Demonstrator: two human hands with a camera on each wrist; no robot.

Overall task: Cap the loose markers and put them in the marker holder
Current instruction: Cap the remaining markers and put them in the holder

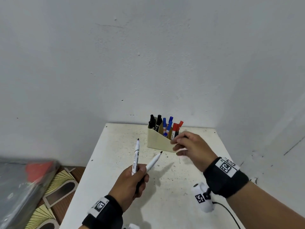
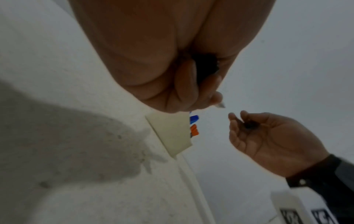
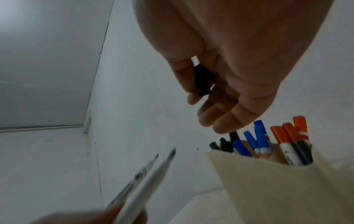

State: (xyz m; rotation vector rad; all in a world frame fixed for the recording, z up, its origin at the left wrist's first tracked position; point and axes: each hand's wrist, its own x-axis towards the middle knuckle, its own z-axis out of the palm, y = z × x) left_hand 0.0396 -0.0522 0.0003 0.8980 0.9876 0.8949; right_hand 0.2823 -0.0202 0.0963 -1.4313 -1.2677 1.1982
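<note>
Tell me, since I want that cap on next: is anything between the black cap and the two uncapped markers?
Nothing visible: open air separates the small black cap pinched in the right hand from the two white uncapped markers held by the left hand.

Dim even light; soft shadows on table [image 1: 115,146]; wrist views blurred, edges warped.

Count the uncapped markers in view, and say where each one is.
2. Both are gripped in the left hand, tips up: one marker points nearly straight up, the other marker slants toward the marker holder. All markers in the holder look capped; more may be hidden.
</note>
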